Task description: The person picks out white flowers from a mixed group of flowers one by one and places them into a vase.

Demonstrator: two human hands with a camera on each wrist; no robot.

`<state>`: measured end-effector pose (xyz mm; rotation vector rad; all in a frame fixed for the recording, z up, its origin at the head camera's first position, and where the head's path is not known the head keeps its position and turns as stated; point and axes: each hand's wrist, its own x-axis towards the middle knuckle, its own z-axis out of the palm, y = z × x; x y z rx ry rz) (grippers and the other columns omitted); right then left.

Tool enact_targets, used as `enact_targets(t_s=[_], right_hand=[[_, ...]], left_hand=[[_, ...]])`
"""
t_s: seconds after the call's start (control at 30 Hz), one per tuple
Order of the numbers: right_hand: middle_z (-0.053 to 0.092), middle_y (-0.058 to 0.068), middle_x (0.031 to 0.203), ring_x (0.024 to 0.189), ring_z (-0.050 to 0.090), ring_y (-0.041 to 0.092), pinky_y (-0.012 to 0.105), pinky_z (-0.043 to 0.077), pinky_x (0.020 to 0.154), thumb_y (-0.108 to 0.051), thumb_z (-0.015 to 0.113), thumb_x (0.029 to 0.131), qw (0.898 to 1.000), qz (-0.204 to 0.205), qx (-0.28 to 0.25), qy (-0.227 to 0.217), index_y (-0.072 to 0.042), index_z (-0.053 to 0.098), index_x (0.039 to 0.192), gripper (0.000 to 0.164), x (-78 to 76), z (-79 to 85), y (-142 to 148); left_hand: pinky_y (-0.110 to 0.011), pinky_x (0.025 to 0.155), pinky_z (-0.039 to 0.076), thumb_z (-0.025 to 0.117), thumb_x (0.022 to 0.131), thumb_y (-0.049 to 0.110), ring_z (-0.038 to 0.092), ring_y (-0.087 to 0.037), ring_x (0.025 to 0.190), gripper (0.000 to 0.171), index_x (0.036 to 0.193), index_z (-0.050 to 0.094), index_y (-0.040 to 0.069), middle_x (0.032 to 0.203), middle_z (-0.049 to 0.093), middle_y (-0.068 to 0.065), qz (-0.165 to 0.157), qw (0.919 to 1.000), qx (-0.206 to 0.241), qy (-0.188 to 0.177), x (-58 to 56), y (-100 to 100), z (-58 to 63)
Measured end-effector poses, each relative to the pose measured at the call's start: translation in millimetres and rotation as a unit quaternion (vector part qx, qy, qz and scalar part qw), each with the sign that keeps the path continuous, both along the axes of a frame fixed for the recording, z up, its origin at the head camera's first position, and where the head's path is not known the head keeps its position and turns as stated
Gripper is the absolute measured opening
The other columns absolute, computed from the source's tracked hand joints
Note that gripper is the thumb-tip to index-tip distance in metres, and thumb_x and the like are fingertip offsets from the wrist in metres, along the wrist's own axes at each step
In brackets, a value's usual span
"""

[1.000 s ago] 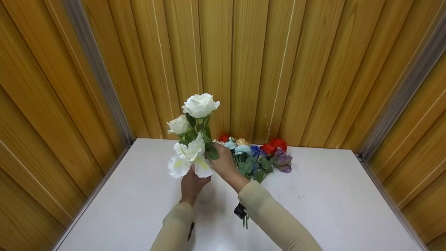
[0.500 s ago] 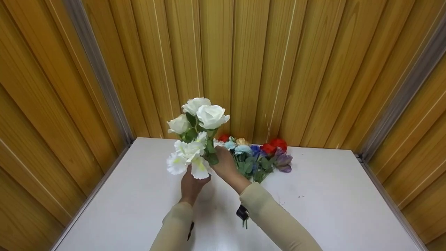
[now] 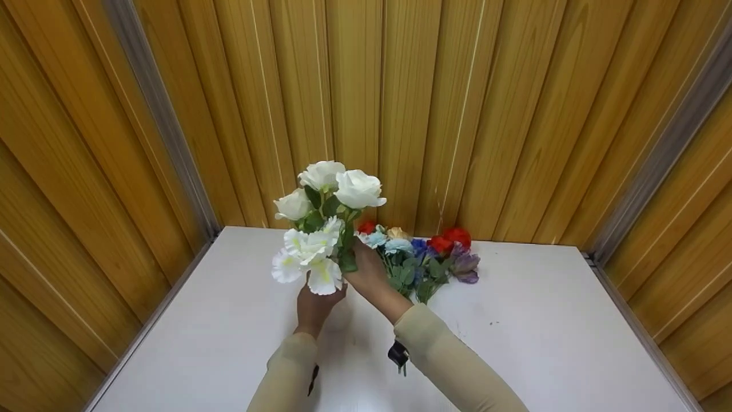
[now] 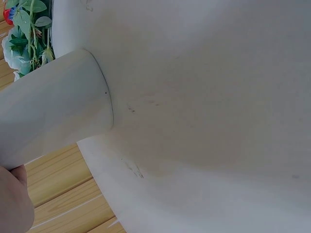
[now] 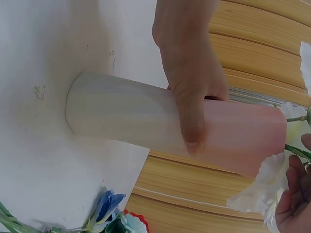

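Note:
In the head view my left hand [image 3: 318, 306] stands below white flowers. The right wrist view shows this left hand [image 5: 190, 92] wrapped round a tall vase [image 5: 131, 109], white at its base and pink at its mouth. White roses [image 3: 322, 174] and a ruffled white iris-like flower [image 3: 311, 257] rise from the vase. My right hand [image 3: 369, 272] is beside the leaves on their right. In the right wrist view its fingers [image 5: 295, 172] curl close to a green stem [image 5: 297, 150] at the mouth; it pinches the stem of the right-hand white rose [image 3: 359, 189].
Red, blue, pale blue, peach and purple flowers [image 3: 426, 260] lie on the white table [image 3: 532, 320] right of the hands. Stem ends with a black wrap [image 3: 398, 353] show beside the right sleeve. Wood-patterned panels [image 3: 412, 114] wall in the table.
The right-hand white rose has moved right and down, uncovering another white rose behind it. The iris-like flower has turned and shifted slightly left. The left hand stays in place.

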<state>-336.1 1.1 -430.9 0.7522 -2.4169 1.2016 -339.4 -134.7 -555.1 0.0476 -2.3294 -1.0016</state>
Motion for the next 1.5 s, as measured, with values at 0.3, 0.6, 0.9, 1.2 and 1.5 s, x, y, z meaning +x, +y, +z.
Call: enact_targets(t_s=[0.3, 0.6, 0.9, 1.2, 1.5], right_hand=[[0.077, 0.017, 0.101, 0.099, 0.073, 0.035, 0.052, 0.058, 0.087, -0.023, 0.065, 0.097, 0.999, -0.019, 0.025, 0.012, -0.003, 0.072, 0.098, 0.020, 1.1, 0.1, -3.1], [0.076, 0.015, 0.101, 0.102, 0.072, 0.035, 0.052, 0.058, 0.089, -0.021, 0.068, 0.094, 0.998, -0.038, 0.045, 0.026, -0.005, 0.075, 0.098, 0.018, -0.3, -1.2, -7.8], [0.073, 0.017, 0.110, 0.107, 0.069, 0.035, 0.054, 0.056, 0.094, -0.022, 0.069, 0.093, 0.999, -0.038, 0.033, -0.013, -0.004, 0.071, 0.110, 0.025, -0.9, -7.7, -5.6], [0.069, 0.016, 0.105, 0.095, 0.065, 0.029, 0.045, 0.056, 0.085, -0.008, 0.073, 0.087, 1.000, -0.006, -0.002, -0.008, -0.001, 0.068, 0.114, 0.029, 4.5, -16.1, 10.1], [0.065, 0.014, 0.094, 0.083, 0.058, 0.023, 0.034, 0.053, 0.076, -0.003, 0.069, 0.092, 0.998, 0.022, -0.046, 0.027, -0.002, 0.067, 0.111, 0.020, 8.6, -28.6, 34.3]], left_hand=[[-0.043, 0.089, 0.059, 0.082, 0.078, 0.026, 0.073, -0.029, 0.102, 0.063, 0.126, 0.056, -0.004, 0.116, 0.072, -0.017, -0.007, 0.9998, -0.016, 0.007, -0.7, -0.7, -2.4], [-0.045, 0.093, 0.057, 0.081, 0.078, 0.029, 0.072, -0.030, 0.105, 0.062, 0.126, 0.060, -0.004, 0.118, 0.073, -0.017, -0.017, 0.9994, 0.014, -0.026, -2.6, -1.4, -3.6], [-0.044, 0.085, 0.059, 0.083, 0.077, 0.028, 0.074, -0.030, 0.096, 0.058, 0.120, 0.061, -0.006, 0.108, 0.075, -0.018, -0.001, 0.9995, -0.027, 0.018, -2.7, -0.9, -4.9], [-0.044, 0.085, 0.060, 0.085, 0.077, 0.022, 0.074, -0.031, 0.099, 0.060, 0.123, 0.058, -0.007, 0.112, 0.073, -0.019, 0.002, 0.9981, -0.041, 0.045, -1.6, 0.7, -5.1], [-0.040, 0.085, 0.061, 0.087, 0.073, 0.017, 0.074, -0.030, 0.099, 0.060, 0.120, 0.059, -0.007, 0.110, 0.072, -0.019, 0.005, 0.9913, -0.092, 0.094, 0.4, -0.2, -5.8]])
